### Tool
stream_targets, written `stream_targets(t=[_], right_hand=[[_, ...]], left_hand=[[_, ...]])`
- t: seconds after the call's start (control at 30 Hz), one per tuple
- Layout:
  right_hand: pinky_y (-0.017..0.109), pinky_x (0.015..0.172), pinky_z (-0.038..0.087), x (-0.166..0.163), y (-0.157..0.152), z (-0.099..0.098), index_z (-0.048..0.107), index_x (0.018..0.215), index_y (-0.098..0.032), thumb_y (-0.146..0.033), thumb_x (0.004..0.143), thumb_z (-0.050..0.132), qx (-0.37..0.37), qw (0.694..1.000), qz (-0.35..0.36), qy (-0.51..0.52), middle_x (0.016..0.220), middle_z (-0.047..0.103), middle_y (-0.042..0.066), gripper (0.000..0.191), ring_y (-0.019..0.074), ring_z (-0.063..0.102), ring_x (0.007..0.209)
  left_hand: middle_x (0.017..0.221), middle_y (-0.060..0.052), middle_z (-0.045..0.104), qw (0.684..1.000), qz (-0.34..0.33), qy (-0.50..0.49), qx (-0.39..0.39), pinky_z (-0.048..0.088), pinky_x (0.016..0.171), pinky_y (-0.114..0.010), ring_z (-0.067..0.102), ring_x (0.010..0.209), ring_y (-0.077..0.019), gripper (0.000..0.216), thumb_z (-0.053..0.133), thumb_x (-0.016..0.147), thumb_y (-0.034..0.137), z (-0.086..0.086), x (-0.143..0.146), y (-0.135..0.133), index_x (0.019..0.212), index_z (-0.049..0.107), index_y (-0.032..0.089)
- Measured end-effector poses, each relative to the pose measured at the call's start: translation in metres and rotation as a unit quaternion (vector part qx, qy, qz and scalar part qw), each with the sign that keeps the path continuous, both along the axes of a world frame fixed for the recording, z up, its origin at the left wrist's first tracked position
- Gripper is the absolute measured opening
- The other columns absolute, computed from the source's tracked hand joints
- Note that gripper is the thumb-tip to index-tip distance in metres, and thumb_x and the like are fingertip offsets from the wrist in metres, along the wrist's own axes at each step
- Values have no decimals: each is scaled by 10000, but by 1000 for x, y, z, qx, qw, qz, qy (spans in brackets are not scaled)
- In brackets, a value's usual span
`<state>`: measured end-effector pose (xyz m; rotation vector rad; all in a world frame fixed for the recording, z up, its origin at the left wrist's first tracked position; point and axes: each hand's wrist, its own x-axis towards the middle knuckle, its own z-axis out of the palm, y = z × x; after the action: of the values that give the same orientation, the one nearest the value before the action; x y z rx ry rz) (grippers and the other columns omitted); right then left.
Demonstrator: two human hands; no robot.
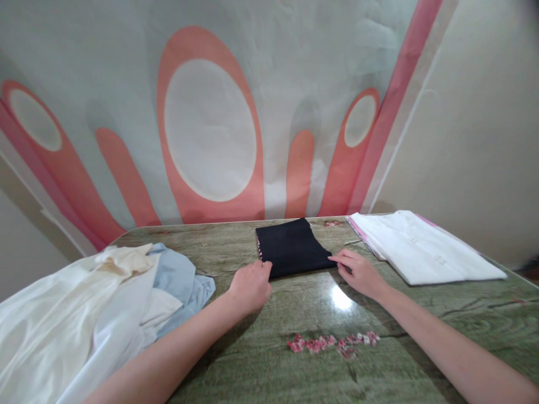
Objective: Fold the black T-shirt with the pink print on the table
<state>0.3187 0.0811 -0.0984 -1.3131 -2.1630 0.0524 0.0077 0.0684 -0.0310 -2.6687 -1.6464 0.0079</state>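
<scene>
A folded black garment (292, 247) lies flat near the far edge of the table, with a patterned strip showing along its left side. What kind of garment it is, I cannot tell. My left hand (251, 285) is closed at its near left corner, the fingers pinching the cloth there. At the near right corner, my right hand (357, 271) pinches the edge of the same cloth between thumb and forefinger, its other fingers curled.
On the right sits a stack of folded clothes with a white garment (438, 247) on top. Loose cream cloth (80, 297) and light blue cloth (179, 280) are heaped at the left. The wood-patterned table (261, 359) meets a printed backdrop (278, 101) behind.
</scene>
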Motion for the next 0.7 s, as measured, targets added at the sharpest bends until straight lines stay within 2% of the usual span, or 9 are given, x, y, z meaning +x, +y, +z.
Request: stream_targets(t=[0.13,0.3,0.43,0.57,0.7], right_hand=[[316,761,454,2,2,-1,609,1044,-225,-212,841,409,-22,998,-39,44,919,612,44,285,177,577,820],[328,722,471,-5,4,0,565,1087,-191,-362,851,430,-71,985,-118,101,919,647,67,322,195,602,798],[337,709,481,-12,8,0,524,1121,-186,-442,785,528,-91,980,-145,101,985,643,98,422,215,617,807],[352,721,478,-10,24,-4,535,1085,-171,-381,747,579,-88,980,-161,73,989,641,109,400,242,615,869],[353,740,475,-4,53,-6,546,1055,-151,-273,750,573,-91,981,-158,73,925,657,102,330,223,626,839]], left_hand=[[1026,-111,541,1000,-12,-23,12,423,823,-354,537,973,-246,306,427,804,246,-1,-3,3,1089,508,172],[1070,-102,535,997,-27,-70,-35,401,875,-336,519,1010,-229,365,460,798,215,-9,-2,7,1160,475,176],[1064,-109,542,988,-88,-108,-71,398,882,-328,518,1004,-238,362,488,792,241,-5,3,-4,1143,519,157],[1011,-90,562,966,-164,-150,-134,421,819,-288,546,927,-217,378,518,794,295,9,9,-20,1154,543,184],[951,-52,578,934,-227,-198,-192,434,736,-238,565,810,-161,382,528,801,312,19,10,-24,1169,542,211]])
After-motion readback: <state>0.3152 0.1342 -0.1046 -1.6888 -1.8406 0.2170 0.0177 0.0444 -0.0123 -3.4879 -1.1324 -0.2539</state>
